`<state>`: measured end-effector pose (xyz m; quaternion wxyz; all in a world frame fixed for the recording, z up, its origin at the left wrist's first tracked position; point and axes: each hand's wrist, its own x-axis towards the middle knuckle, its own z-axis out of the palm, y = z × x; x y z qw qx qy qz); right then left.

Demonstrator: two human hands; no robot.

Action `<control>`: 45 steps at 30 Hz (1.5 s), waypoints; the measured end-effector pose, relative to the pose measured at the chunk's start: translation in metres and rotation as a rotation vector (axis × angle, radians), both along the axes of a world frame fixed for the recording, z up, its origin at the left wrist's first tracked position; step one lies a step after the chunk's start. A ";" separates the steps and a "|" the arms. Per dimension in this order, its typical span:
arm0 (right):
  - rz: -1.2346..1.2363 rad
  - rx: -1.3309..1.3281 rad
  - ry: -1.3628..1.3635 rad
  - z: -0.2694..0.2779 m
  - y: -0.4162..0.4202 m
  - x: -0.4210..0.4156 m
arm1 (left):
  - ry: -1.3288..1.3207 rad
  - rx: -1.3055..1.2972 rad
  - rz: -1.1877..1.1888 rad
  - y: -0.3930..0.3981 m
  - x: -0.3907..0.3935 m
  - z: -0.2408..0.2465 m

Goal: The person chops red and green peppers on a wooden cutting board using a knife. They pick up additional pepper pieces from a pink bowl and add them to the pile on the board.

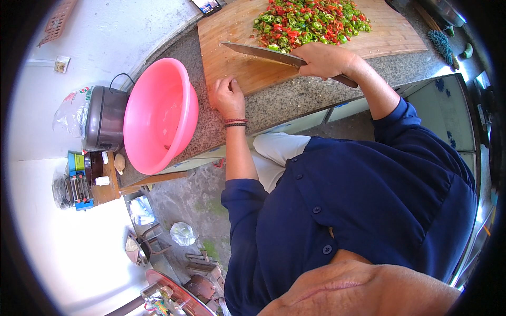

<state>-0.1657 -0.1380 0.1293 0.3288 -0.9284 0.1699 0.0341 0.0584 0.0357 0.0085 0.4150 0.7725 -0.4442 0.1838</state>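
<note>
My right hand [326, 60] is closed round the handle of a kitchen knife [261, 51], its broad blade pointing left over the wooden cutting board [221, 63]. Behind the knife lies a heap of chopped red and green chili peppers [308, 23]; some pieces are close to the blade. My left hand [228, 94] rests at the board's near left corner, its fingers curled in, and nothing can be seen in it. Red and black bracelets circle that wrist. A large pink plastic basin [158, 114], tilted in this view, stands left of the board.
The granite countertop [316, 93] runs along the board's near edge. A dark rice cooker [106, 118] stands left of the basin. A phone [206, 5] is by the board's far left corner. A teal scrubbing brush [440, 45] lies at the right.
</note>
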 end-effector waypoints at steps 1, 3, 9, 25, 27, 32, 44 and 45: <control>-0.003 0.000 -0.004 0.000 0.000 0.000 | 0.005 -0.002 -0.002 0.000 0.000 0.000; -0.008 0.004 -0.012 -0.002 0.000 0.000 | 0.019 -0.006 -0.001 0.000 -0.001 0.001; 0.000 0.017 -0.010 -0.003 -0.003 0.000 | 0.069 -0.027 -0.016 -0.001 0.000 -0.002; 0.002 0.007 -0.012 -0.003 -0.002 0.000 | 0.018 -0.015 -0.005 -0.001 0.001 -0.001; -0.004 0.010 -0.009 -0.004 -0.002 0.001 | 0.019 -0.016 -0.006 -0.001 0.001 -0.002; -0.006 0.002 -0.005 -0.003 -0.001 0.000 | 0.017 -0.015 -0.007 -0.001 0.002 -0.002; -0.011 -0.005 -0.017 -0.003 0.001 0.000 | 0.014 -0.021 -0.006 0.000 0.000 0.000; -0.008 -0.010 -0.020 -0.004 0.001 0.000 | 0.017 -0.021 -0.007 0.000 0.000 -0.001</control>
